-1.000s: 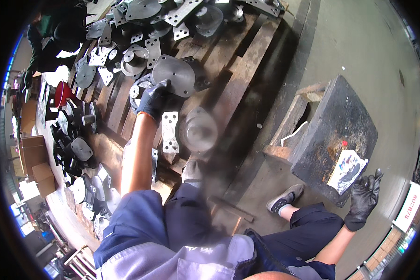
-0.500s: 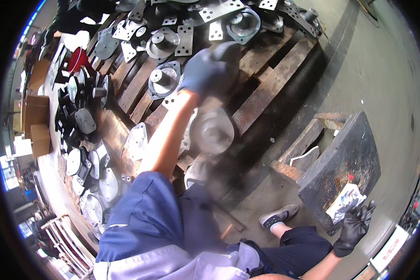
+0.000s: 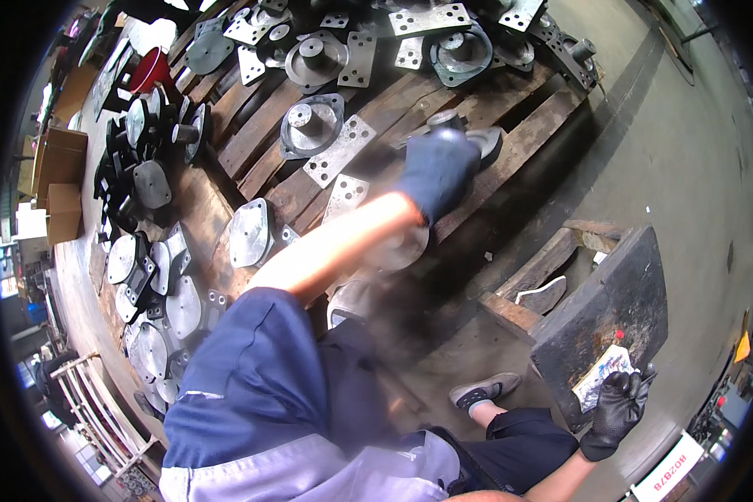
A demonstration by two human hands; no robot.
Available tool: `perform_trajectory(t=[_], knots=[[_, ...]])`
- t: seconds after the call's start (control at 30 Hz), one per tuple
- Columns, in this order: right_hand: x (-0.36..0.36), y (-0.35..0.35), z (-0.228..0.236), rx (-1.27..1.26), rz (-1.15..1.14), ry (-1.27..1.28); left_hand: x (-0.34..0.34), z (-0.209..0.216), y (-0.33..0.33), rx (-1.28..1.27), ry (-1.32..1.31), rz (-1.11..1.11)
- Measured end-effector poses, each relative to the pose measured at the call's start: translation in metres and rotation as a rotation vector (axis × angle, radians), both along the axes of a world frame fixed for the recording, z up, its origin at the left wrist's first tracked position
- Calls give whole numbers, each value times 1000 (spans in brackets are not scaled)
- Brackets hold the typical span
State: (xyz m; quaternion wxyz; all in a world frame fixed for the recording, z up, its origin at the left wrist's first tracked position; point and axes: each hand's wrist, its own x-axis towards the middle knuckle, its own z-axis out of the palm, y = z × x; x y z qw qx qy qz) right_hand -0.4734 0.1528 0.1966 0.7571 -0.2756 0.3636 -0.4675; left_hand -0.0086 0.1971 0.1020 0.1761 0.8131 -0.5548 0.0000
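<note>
The left hand (image 3: pixel 440 171), in a dark glove, was motion-blurred, so whether its fingers were spread or closed could not be told. It lay over a round grey metal part (image 3: pixel 475 140) near the edge of the wooden pallet (image 3: pixel 519 151), apparently touching it, with only the part's rim showing past the glove. The bare forearm ran back from it across the boards to a blue sleeve.

The right hand (image 3: pixel 617 410), in a black glove, had its fingers curled down against the lower corner of a dark slab (image 3: pixel 611 309) that leaned tilted on a wooden frame (image 3: pixel 527 284). The fingertips rested on or just beside a small crumpled white wrapper (image 3: pixel 601 375) lying on the slab (a tiny red speck sat just above it).

Around the left hand, the pallet carried flat drilled plates (image 3: pixel 336 151) and round flanged castings (image 3: pixel 311 125), more of them stacked along the far side. A red tub (image 3: pixel 146 71) stood at the far left. Cardboard boxes (image 3: pixel 58 180) sat beyond the pallet. The person's shoe (image 3: pixel 484 391) rested on the concrete floor (image 3: pixel 686 151).
</note>
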Motion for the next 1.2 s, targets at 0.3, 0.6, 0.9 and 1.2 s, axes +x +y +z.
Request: perform_trajectory(t=[0.3, 0.6, 0.9, 1.2], knots=[[10, 0, -2, -7, -84, 121, 55, -22, -6, -292, 1517, 133], [19, 3, 4, -17, -29, 48, 58, -39, -7, -172, 1232, 85], [0, 5, 10, 54, -143, -2, 32, 29, -26, -82, -9, 26], [12, 10, 9, 31, -135, -24, -27, -62, -13, -162, -266, -88]])
